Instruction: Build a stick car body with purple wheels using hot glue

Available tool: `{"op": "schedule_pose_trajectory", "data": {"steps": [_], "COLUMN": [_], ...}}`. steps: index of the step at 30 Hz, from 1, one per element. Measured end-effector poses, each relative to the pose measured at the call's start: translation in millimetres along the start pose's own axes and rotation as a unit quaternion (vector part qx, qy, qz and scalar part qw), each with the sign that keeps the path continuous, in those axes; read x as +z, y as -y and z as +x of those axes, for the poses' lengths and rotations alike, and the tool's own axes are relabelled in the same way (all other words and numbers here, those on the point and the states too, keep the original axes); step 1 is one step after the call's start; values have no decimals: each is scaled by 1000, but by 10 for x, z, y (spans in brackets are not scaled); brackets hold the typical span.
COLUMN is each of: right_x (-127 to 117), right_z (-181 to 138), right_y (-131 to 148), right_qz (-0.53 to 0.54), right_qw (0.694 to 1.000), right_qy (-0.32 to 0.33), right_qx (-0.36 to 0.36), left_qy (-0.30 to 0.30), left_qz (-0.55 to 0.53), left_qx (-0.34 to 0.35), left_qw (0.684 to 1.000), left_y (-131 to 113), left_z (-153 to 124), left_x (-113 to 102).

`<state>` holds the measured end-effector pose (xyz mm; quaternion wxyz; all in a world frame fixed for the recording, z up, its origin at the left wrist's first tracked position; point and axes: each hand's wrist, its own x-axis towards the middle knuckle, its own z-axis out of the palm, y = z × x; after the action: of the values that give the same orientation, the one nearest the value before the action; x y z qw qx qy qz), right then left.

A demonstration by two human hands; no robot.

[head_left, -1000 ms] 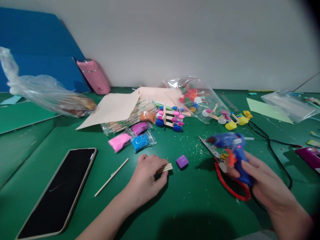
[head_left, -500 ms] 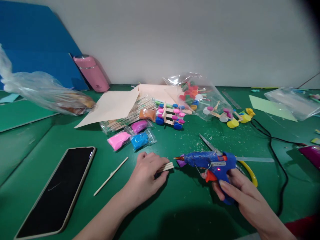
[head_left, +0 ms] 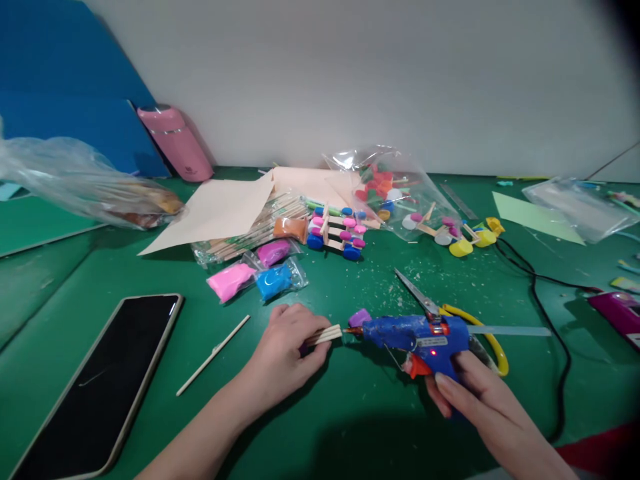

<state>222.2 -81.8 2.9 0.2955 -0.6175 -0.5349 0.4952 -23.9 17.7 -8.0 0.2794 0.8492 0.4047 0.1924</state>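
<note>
My left hand (head_left: 293, 343) is closed around a small bundle of pale wooden sticks (head_left: 327, 334), whose ends poke out to the right between thumb and fingers. In my right hand (head_left: 480, 387) is a blue hot glue gun (head_left: 415, 337) with a red trigger and a lit red light. Its copper nozzle points left, right by the stick ends; I cannot tell whether they touch. A clear glue stick (head_left: 510, 330) extends from its back. Behind the gun lie yellow-handled scissors (head_left: 420, 293) and a purple piece (head_left: 359, 317). A single stick (head_left: 213, 355) rests left of my left hand.
A phone (head_left: 100, 387) lies at the left. Packets of coloured clay (head_left: 274, 281), small wheeled stick models (head_left: 335, 233), a plastic bag of bottle caps (head_left: 385, 187) and paper (head_left: 210, 207) fill the back. A pink flask (head_left: 175, 143) leans there. A black cable (head_left: 563, 373) runs right.
The glue gun has dropped slightly and come closer to the stick ends, its nozzle now level with them. The view has shifted a little. Both hands keep their hold.
</note>
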Motion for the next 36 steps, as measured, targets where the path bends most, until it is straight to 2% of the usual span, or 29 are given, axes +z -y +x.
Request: {"op": "schedule_pose_trajectory", "data": {"steps": [6, 12, 36], "right_x": [58, 92, 53], "right_z": [12, 56, 12], "right_y": [-7, 14, -22], "right_qz": [10, 34, 35], "right_qw": [1000, 999, 999], "right_qy": [-7, -7, -8], "right_qx": [18, 6, 22], "left_qy": [5, 5, 7], "left_qz": [3, 7, 1], "left_qx": [3, 7, 11], "left_qw": [1000, 1000, 1000], "left_y": [0, 8, 12], "left_z": [1, -6, -14], "left_x": [-6, 8, 4]}}
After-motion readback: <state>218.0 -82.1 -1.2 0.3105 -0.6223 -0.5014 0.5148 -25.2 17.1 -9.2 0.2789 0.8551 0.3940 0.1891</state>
